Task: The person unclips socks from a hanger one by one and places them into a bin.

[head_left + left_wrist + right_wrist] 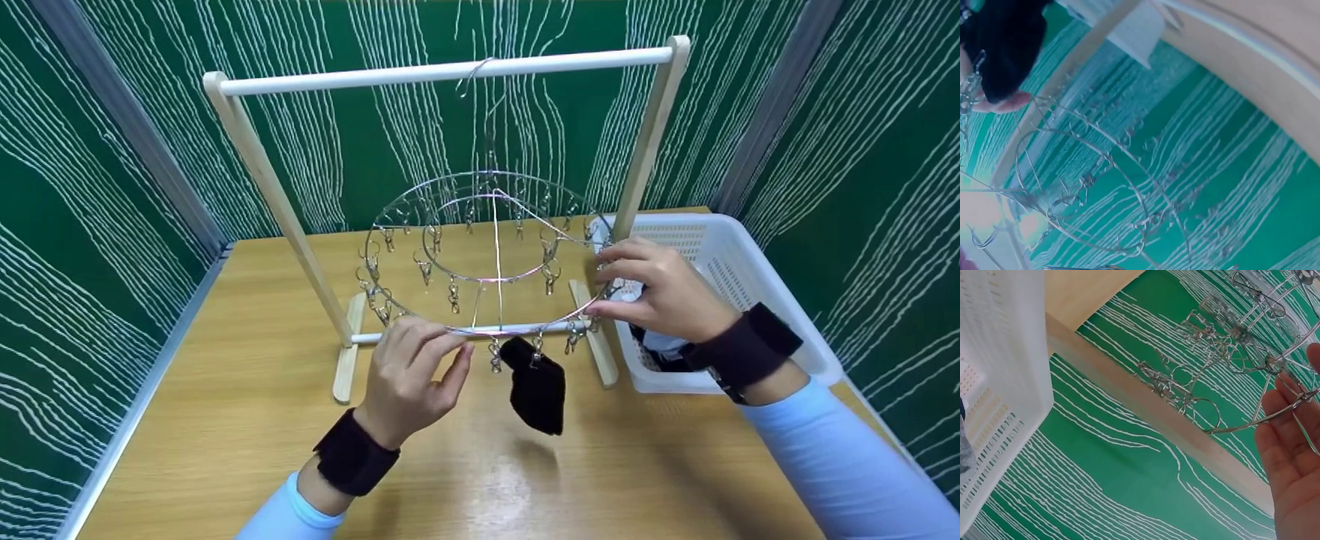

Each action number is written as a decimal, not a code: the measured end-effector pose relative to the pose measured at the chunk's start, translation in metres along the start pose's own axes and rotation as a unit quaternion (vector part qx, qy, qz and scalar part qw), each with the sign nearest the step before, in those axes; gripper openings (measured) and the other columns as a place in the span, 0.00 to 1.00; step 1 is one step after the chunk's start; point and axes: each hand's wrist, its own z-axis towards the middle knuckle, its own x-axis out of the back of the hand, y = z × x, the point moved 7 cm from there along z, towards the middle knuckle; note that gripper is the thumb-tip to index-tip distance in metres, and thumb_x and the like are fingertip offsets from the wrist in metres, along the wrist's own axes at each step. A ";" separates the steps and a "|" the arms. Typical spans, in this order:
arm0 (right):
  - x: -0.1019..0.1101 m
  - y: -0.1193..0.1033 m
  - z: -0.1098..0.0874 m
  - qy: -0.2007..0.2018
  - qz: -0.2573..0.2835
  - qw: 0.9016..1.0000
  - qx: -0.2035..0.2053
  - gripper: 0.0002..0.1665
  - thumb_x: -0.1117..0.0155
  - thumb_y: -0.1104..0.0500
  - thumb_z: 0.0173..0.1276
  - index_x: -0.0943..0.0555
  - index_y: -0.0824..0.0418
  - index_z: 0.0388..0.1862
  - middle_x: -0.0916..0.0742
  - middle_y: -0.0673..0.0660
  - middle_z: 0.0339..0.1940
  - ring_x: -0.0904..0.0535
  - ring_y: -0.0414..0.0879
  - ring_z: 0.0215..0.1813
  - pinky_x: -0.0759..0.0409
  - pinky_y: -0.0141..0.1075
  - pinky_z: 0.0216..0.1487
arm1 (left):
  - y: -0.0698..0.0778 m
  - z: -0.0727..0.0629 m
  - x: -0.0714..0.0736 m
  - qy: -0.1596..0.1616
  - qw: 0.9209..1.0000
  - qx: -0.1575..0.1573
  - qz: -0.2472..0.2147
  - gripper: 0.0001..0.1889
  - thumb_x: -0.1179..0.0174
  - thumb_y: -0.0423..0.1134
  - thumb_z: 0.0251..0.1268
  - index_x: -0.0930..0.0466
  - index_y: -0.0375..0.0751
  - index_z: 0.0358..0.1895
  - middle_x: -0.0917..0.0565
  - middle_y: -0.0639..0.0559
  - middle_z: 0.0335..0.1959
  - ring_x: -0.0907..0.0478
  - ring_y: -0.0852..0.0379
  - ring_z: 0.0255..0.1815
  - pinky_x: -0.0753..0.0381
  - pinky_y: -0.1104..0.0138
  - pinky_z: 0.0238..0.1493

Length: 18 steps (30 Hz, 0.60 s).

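Note:
A round metal clip hanger [487, 279] with two rings and several small clips hangs from the white top bar of a stand. My left hand [411, 375] grips its outer ring at the front left. At the right side my right hand [660, 289] holds the same ring between thumb and fingers, and in the right wrist view the fingers [1289, 433] meet the wire. From a front clip hangs a black sock-like cloth piece [538, 394], near my left hand and clear of the tabletop. It also shows as a dark cloth [1008, 48] in the left wrist view.
The stand has wooden side posts [259, 161] and a white top bar [337, 79]. A white perforated basket [780, 300] with dark and light cloth inside stands at the right, partly behind my right hand. Green walls with white lines surround the wooden table [255, 420].

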 end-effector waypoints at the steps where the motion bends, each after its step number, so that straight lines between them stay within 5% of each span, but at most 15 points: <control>1: 0.000 -0.001 0.000 0.001 -0.001 1.000 -0.002 0.29 0.23 0.38 0.70 0.09 0.65 0.40 0.08 0.64 0.49 0.12 0.57 0.50 0.14 0.34 0.56 | 0.000 0.001 0.000 -0.003 1.000 -0.009 0.010 0.05 0.33 0.35 0.74 0.12 0.37 0.39 0.13 0.47 0.36 0.17 0.49 0.38 0.16 0.61 0.41; 5: -0.001 -0.005 0.001 0.007 -0.002 1.000 -0.006 0.32 0.25 0.35 0.71 0.09 0.65 0.39 0.09 0.63 0.46 0.14 0.56 0.48 0.15 0.35 0.52 | -0.002 0.002 -0.003 -0.027 0.999 -0.020 0.022 0.06 0.34 0.32 0.75 0.08 0.35 0.47 0.08 0.43 0.45 0.12 0.45 0.47 0.12 0.56 0.50; 10: -0.001 -0.012 0.003 0.026 -0.007 1.000 0.013 0.35 0.29 0.32 0.73 0.10 0.65 0.37 0.10 0.61 0.41 0.16 0.53 0.44 0.18 0.33 0.48 | -0.010 0.000 -0.004 -0.064 0.998 -0.007 0.015 0.06 0.33 0.30 0.75 0.07 0.35 0.46 0.06 0.45 0.42 0.10 0.47 0.44 0.11 0.56 0.49; 18: -0.003 -0.021 0.004 0.023 -0.001 0.999 0.034 0.23 0.23 0.41 0.72 0.10 0.62 0.35 0.11 0.58 0.40 0.18 0.51 0.44 0.21 0.35 0.47 | -0.028 -0.003 0.001 -0.084 0.996 0.027 0.020 0.07 0.27 0.26 0.65 0.06 0.34 0.45 0.07 0.43 0.40 0.10 0.46 0.43 0.08 0.54 0.53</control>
